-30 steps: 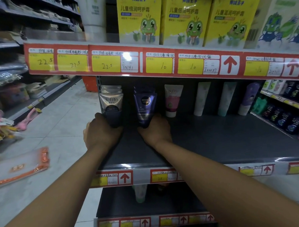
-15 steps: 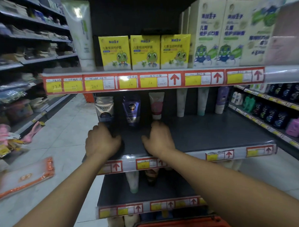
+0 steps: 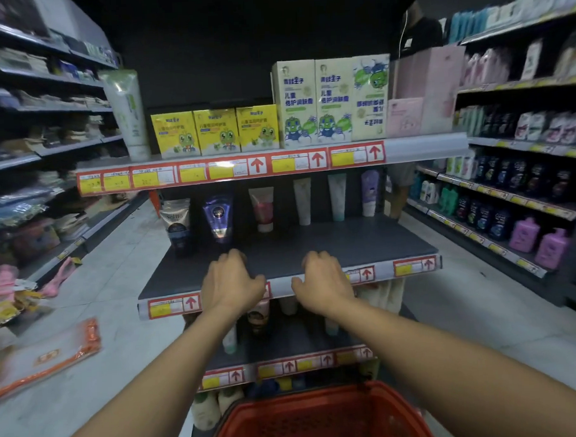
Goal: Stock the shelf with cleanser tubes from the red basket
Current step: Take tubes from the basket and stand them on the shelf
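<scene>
A dark shelf (image 3: 330,246) holds a row of cleanser tubes standing at its back: a beige and navy Softto tube (image 3: 176,225), a purple tube (image 3: 218,218), a pink and white tube (image 3: 262,209), two pale tubes and a lilac one (image 3: 370,192). My left hand (image 3: 231,282) and my right hand (image 3: 322,281) hover over the shelf's front edge, fingers loosely curled, holding nothing. The red basket (image 3: 321,418) sits below me at the bottom of the view; its contents cannot be seen.
Yellow and white boxed goods (image 3: 217,130) stand on the shelf above. Lower shelves hold more tubes and bottles. Stocked aisles run along both sides, with bottles at right (image 3: 525,237). An orange-trimmed packet (image 3: 45,357) lies at left above the tiled floor.
Both hands have let go of the Softto and purple tubes at the back and drawn back to the shelf's front edge. The view has pulled away, bringing the red basket into sight.
</scene>
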Demonstrator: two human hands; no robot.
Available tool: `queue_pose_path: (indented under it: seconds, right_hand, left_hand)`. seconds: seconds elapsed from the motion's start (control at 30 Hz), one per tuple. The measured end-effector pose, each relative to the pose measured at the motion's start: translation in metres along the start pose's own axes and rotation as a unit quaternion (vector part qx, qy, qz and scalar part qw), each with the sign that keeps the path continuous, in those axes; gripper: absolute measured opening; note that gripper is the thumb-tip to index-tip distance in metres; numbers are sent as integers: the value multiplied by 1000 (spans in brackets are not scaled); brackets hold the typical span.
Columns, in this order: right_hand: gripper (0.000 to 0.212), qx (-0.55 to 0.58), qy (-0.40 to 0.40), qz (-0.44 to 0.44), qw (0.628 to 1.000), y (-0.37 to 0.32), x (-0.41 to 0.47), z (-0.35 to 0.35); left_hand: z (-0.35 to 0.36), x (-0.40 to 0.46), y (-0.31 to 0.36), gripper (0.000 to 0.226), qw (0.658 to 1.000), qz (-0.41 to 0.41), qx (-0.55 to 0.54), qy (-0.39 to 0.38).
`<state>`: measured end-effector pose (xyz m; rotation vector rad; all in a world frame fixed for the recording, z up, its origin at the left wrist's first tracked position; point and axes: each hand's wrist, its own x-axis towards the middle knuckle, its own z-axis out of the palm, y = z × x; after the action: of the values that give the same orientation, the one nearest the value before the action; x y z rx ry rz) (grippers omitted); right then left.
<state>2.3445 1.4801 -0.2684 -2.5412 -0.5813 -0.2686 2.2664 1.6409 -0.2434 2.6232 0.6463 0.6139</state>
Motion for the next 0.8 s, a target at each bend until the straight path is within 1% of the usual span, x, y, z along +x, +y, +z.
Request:
queue_pose_path:
  seconds: [0.1,0.27,0.37,0.43,0.5,0.67,0.8]
  right_hand:
    - [41,-3,-7,8,1000,21,-20,-14]
    - [36,-1,-7,15,1000,55,-50,-27]
    - [41,-8,-23,27,999,74,-67,-29]
    - [45,-12,-35,32,999,87,-78,-25]
    - [44,-9,-46,42,998,99,-90,-20]
    - [43,-8,-71,57,996,123,-114,2]
    - [36,-14,-110,75,991,139,-132,31]
  left_hand:
    - [7,-21,18,56,1000,9,0,-15]
    - [23,-56,43,53,999,27,10,-21]
    - [38,-75,55,51,999,25,15,-27]
    - [47,-88,61,46,999,25,21,-40]
    - [58,-99,63,42,998,22,24,-60]
    - [86,-122,55,50,995,23,30,-97]
    - [117,-136,39,51,988,10,48,-145]
